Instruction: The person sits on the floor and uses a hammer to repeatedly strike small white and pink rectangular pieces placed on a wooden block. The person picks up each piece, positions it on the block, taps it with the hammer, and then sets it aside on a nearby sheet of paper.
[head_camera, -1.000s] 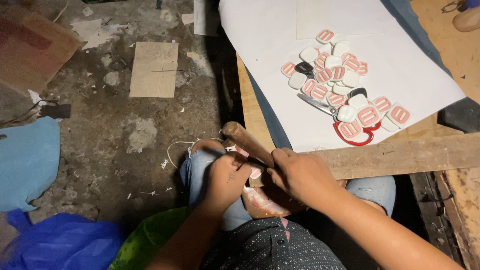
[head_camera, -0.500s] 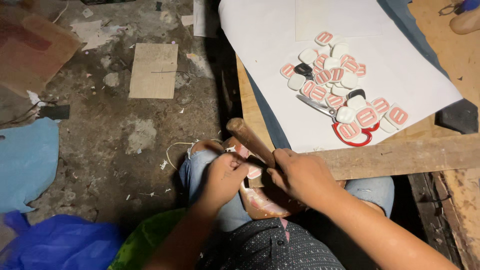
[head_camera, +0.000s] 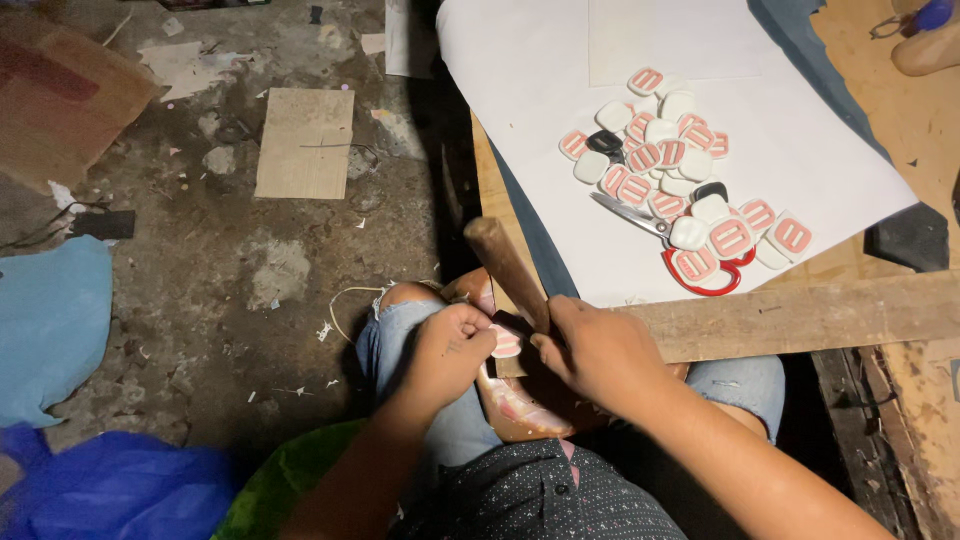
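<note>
The small pink-and-white tag (head_camera: 506, 342) is sitting on a rounded wooden block (head_camera: 520, 410) in my lap, just off the near edge of the tabletop (head_camera: 800, 318), and I am working on it from above.

Going from the biggest things down: the tabletop is carrying a large white sheet (head_camera: 520, 80). On that sheet a heap of matching tags (head_camera: 680, 170) is lying, with red-handled scissors (head_camera: 690, 262) half buried under them. The floor (head_camera: 200, 260) to my left is littered with scraps and a cardboard piece (head_camera: 305, 142).

My right hand (head_camera: 600, 350) is clenching the wooden handle of a tool (head_camera: 505, 265) — I cannot tell what its working end is, since it is hidden between my hands. My left hand (head_camera: 450, 350) is pinching the tag by its near edge with fingertips and thumb, pressing it against the block.

I am judging the tag to be light, stiff and smooth — likely to skate sideways under a blow or a push. It is best taken by its edges, flat against the block, with the fingers staying clear of the tool's end.
</note>
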